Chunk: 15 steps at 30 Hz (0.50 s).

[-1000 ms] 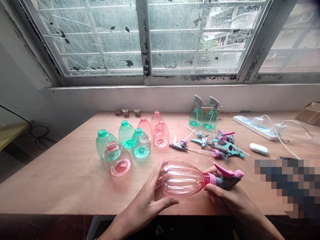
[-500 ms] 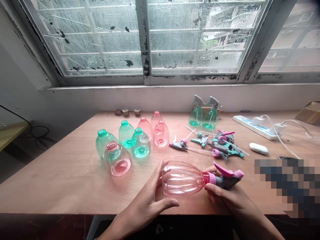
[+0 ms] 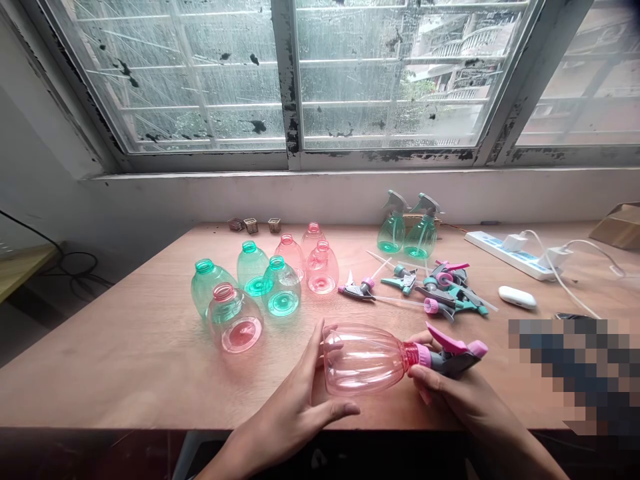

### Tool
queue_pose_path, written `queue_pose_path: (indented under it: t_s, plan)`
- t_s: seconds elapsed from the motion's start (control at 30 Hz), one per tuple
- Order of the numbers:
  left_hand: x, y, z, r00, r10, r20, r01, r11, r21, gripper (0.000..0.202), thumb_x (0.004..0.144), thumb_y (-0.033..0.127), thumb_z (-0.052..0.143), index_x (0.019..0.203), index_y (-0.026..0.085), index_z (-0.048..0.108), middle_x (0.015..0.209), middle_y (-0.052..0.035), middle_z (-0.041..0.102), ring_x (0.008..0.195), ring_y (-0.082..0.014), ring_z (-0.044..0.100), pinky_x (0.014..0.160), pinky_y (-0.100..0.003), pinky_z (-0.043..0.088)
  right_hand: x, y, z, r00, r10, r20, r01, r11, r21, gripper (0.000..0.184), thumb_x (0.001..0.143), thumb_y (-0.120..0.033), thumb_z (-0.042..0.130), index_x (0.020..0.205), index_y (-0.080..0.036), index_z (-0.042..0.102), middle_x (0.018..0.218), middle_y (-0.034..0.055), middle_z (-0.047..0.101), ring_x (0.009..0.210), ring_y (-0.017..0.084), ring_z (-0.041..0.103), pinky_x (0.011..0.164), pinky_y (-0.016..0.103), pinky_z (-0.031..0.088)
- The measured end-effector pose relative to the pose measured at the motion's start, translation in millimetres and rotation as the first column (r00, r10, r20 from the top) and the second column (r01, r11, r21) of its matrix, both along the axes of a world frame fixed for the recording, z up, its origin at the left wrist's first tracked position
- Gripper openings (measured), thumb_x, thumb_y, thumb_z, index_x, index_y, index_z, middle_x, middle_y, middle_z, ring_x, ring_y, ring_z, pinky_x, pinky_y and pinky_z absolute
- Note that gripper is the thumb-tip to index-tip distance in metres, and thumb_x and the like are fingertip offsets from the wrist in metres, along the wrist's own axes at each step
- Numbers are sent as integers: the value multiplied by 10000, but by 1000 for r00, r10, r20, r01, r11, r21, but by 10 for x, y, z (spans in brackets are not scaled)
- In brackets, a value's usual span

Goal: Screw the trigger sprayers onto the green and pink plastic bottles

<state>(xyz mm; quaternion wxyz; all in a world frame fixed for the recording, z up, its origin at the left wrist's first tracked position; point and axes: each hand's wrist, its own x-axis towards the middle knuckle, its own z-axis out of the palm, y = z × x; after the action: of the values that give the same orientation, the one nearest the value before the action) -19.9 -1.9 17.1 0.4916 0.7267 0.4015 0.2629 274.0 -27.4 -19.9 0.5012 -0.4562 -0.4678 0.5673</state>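
Grasping the pink bottle (image 3: pixel 367 358) by its neck, beside the fitted spray head (image 3: pixel 456 360), with the right hand (image 3: pixel 453 393); cupping loosely round its base with the spread left hand (image 3: pixel 297 403), thumb apart. Holding it sideways near the worktop's (image 3: pixel 125 373) front edge. Seen farther back: loose spray heads (image 3: pixel 437 291); toward the left edge, standing bottles (image 3: pixel 283 303); by the back edge, two green sprayers (image 3: pixel 420 239).

Reaches in from the bottom edge with bare left forearm (image 3: pixel 227 460) and bare right forearm (image 3: pixel 530 450), slanted inward toward each other. Holds left hand (image 3: pixel 296 398) open and cupped, fingers pointing up and away, partly covered; stretches left thumb (image 3: pixel 336 409) out rightward, well apart from the fingers. Curls right hand (image 3: pixel 456 392) into a grip, right thumb (image 3: pixel 426 376) pointing left, right fingers bent and mostly hidden. Sets hands apart, at about equal height.
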Motion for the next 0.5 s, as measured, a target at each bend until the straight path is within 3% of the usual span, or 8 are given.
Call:
queue_pose_path:
  t_s: [0.1, 0.23, 0.4, 0.5]
  plan:
    - [-9, 16, -2, 1000, -1, -24, 1, 1000, -8, 1049, 936, 460, 772, 1711, 204, 112, 1794, -112, 127, 1651, -345, 100, 1349, -504, 119, 5, -8, 2, 1000, 13, 19, -12, 1000, -13, 358, 905, -458, 814, 1090, -174, 700, 628, -20, 637, 576, 151, 525, 579, 295, 361]
    - [-15, -4, -6, 1000, -16, 21, 16, 1000, 12, 1027, 954, 415, 760, 1711, 273, 81, 1795, -79, 141, 1634, -337, 204, 1333, -485, 233, -9, -2, 9, 1000, -10, -15, 10, 1000, 9, 370, 904, -465, 811, 1108, -198, 655, 588, -40, 610, 546, 148, 510, 573, 291, 382]
    - [-9, -27, -30, 1000, -21, 9, 20, 992, 126, 973, 1009, 288, 689, 1703, 357, 11, 1798, -4, 86, 1653, -276, 93, 1351, -435, 155, -13, 8, 0, 1000, 14, -28, -13, 999, 38, 359, 910, -474, 803, 1058, -186, 647, 575, -48, 583, 524, 133, 485, 561, 277, 390]
    - [-9, -21, -34, 1000, -19, -23, 22, 993, 112, 1044, 978, 338, 738, 1705, 334, -12, 1798, -27, 81, 1651, -304, 74, 1350, -459, 154, -2, 4, 0, 999, 26, -37, -25, 999, 27, 368, 890, -476, 823, 1039, -191, 644, 590, -48, 590, 515, 128, 491, 540, 263, 389]
